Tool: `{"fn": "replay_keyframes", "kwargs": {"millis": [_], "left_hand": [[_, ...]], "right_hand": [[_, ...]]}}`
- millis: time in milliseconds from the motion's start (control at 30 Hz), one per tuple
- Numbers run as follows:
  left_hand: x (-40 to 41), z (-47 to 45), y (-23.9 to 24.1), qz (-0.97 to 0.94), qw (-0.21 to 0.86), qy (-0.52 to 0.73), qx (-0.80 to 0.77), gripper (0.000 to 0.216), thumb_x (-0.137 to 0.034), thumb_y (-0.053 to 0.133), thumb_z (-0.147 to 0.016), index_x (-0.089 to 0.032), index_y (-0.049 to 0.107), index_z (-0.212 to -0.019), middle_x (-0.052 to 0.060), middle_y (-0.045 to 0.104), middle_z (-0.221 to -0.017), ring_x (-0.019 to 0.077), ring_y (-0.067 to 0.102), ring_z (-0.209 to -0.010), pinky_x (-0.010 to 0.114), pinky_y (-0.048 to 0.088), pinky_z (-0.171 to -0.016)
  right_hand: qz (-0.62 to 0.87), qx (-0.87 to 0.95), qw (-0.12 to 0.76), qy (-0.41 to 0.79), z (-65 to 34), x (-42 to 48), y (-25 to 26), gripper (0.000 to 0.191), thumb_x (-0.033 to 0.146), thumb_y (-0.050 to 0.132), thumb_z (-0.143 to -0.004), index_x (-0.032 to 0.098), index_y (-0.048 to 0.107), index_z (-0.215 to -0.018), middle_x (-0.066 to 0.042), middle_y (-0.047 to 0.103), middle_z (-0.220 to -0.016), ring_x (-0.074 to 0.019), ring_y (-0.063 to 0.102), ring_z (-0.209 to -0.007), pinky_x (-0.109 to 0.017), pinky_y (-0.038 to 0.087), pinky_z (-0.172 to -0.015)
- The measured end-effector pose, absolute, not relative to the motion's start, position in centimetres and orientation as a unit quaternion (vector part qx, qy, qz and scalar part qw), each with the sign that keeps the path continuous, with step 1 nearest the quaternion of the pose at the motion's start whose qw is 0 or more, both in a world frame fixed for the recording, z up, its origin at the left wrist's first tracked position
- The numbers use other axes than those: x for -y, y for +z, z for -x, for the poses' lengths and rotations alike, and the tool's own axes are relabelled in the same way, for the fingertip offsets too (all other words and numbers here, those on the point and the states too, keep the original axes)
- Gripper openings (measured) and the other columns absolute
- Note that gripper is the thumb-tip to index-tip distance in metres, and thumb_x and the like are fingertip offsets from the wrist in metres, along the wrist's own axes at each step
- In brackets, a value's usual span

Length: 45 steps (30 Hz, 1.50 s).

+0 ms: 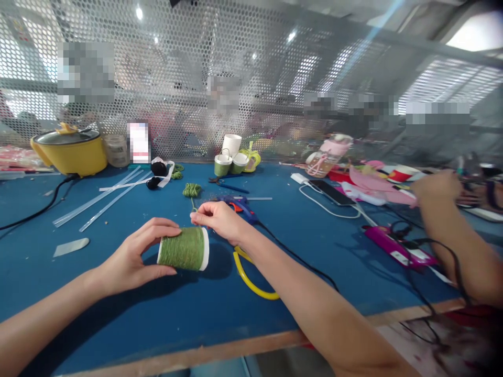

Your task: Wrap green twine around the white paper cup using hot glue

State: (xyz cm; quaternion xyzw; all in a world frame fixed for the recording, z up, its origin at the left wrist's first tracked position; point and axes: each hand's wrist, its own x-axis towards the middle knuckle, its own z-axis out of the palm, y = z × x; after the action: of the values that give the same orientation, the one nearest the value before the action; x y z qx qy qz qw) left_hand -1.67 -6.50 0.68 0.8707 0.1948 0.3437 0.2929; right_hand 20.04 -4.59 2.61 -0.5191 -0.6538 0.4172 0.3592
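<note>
A paper cup [183, 249] wrapped in green yarn lies sideways in my left hand [135, 251], its white rim to the right. My left fingers and thumb grip it around its base end. Just above the rim, my right hand [218, 220] pinches a strand of green yarn [194, 208]. That strand runs back to a small green yarn bundle [192, 189] on the blue table. Behind my right hand lies a blue hot glue gun [244, 205], partly hidden by it. A yellow curved tube [251, 283] lies under my right forearm.
Clear glue sticks [106, 196], a yellow electric pot [73, 152] and black yarn balls [159, 168] stand left. Small green-wrapped cups [223, 165] and pliers [228, 184] are at the back. Right are a phone [332, 192], a purple power strip [396, 248] and another person's arm [451, 225].
</note>
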Motion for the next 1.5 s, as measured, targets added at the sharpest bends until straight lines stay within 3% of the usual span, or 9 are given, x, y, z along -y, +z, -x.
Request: {"fn": "replay_keyframes", "kwargs": {"millis": [367,1133,1367,1500], "left_hand": [[6.5,1.7,0.3,-0.870,0.272,0.364,-0.189,0.046,-0.021,0.064,-0.077,-0.024,0.044,-0.118,0.013,0.046,-0.118,0.0257,0.048,-0.109,0.037,0.046,-0.086],[6.5,1.6,0.3,-0.884,0.221,0.368,-0.187,0.044,-0.021,0.063,-0.077,-0.022,0.045,-0.117,0.014,0.048,-0.117,0.0261,0.048,-0.109,0.040,0.045,-0.089],[6.1,1.6,0.2,-0.852,0.252,0.404,-0.217,0.042,-0.018,0.062,-0.078,-0.024,0.043,-0.115,0.012,0.042,-0.120,0.0255,0.046,-0.111,0.039,0.045,-0.088],[5.6,1.6,-0.3,-0.823,0.315,0.409,-0.236,0.040,-0.018,0.060,-0.079,-0.024,0.042,-0.114,0.011,0.041,-0.118,0.0252,0.044,-0.113,0.039,0.043,-0.091]], "right_hand": [[0.514,0.659,0.341,0.431,-20.0,4.6,2.5,0.026,0.041,0.060,-0.070,0.017,0.056,-0.060,0.005,0.046,-0.053,-0.0084,0.034,-0.048,-0.024,0.026,-0.048],[0.512,0.635,0.342,0.467,-20.0,4.5,2.5,0.032,0.046,0.068,-0.063,0.016,0.058,-0.059,0.004,0.051,-0.053,-0.0078,0.038,-0.048,-0.022,0.029,-0.047],[0.487,0.566,0.377,0.549,-20.2,4.5,2.8,0.055,0.064,0.042,-0.076,0.014,0.065,-0.080,-0.008,0.063,-0.080,-0.0147,0.057,-0.073,-0.026,0.043,-0.062],[0.445,0.615,0.355,0.546,-20.8,4.5,3.3,0.058,0.067,0.047,-0.070,0.015,0.064,-0.090,-0.010,0.063,-0.094,-0.0185,0.056,-0.089,-0.031,0.044,-0.075]]}}
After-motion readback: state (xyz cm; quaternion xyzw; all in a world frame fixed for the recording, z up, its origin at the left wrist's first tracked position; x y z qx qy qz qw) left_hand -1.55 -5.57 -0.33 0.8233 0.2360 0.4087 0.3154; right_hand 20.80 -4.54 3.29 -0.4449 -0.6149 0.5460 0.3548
